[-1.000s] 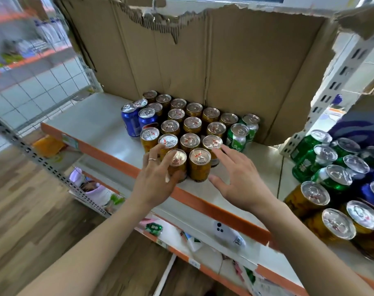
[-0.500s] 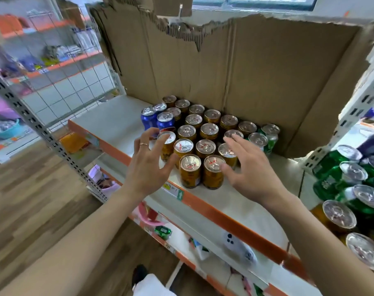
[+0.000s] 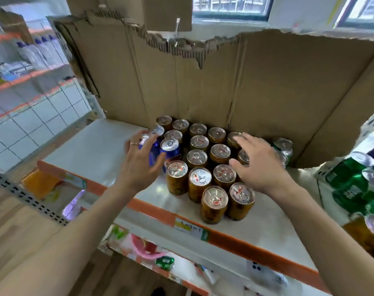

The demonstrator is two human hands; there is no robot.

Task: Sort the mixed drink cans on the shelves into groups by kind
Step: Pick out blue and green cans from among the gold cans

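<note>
Mid-sort, our left hand (image 3: 139,161) spreads empty beside the centre-left blue cans (image 3: 170,148), our right hand (image 3: 258,165) hovers flat over the gold cans (image 3: 200,182) (green cans (image 3: 283,146) just beyond), so next we should grip the strays.

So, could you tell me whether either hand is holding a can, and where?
Right hand holds nothing. Left hand is round a blue can at its side; blur hides whether it grips.

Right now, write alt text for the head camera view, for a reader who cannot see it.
Two bare hands reach over a block of gold cans on a white shelf: the left hand at the blue cans on the block's left side, the right hand spread open above its right side near green cans. Torn cardboard stands behind.
</note>
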